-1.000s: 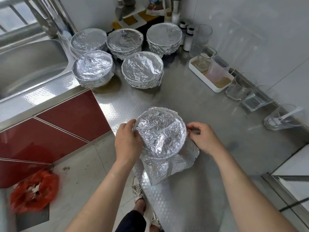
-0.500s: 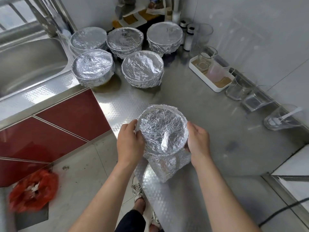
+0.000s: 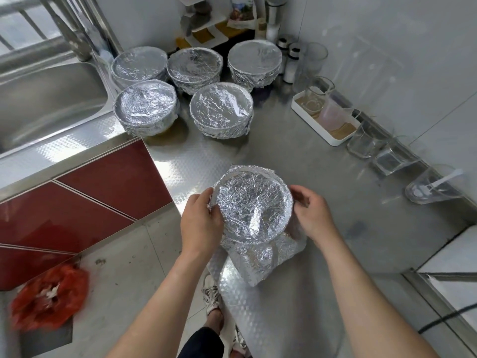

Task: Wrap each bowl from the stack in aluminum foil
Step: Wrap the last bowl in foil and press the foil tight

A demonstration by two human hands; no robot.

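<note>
A bowl covered in crinkled aluminum foil [image 3: 251, 204] is tilted toward me above the steel counter [image 3: 309, 177], with a loose flap of foil [image 3: 263, 257] hanging below it. My left hand [image 3: 200, 223] grips its left rim, fingers curled over the foil edge. At the right rim, my right hand [image 3: 311, 210] pinches the foil. Several foil-wrapped bowls stand at the back of the counter, among them one at the front left [image 3: 145, 107] and one at the front right [image 3: 222, 109].
A steel sink [image 3: 38, 99] lies at the left. A white tray [image 3: 325, 120] with glass cups and further clear glasses [image 3: 436, 184] line the right wall. Shakers and a rack stand at the back. A red bag [image 3: 49, 295] lies on the floor.
The bowl has tipped further toward me. My right hand slid from flat against the bowl's side up to the right rim and now pinches the foil. The left hand stays on the left rim.
</note>
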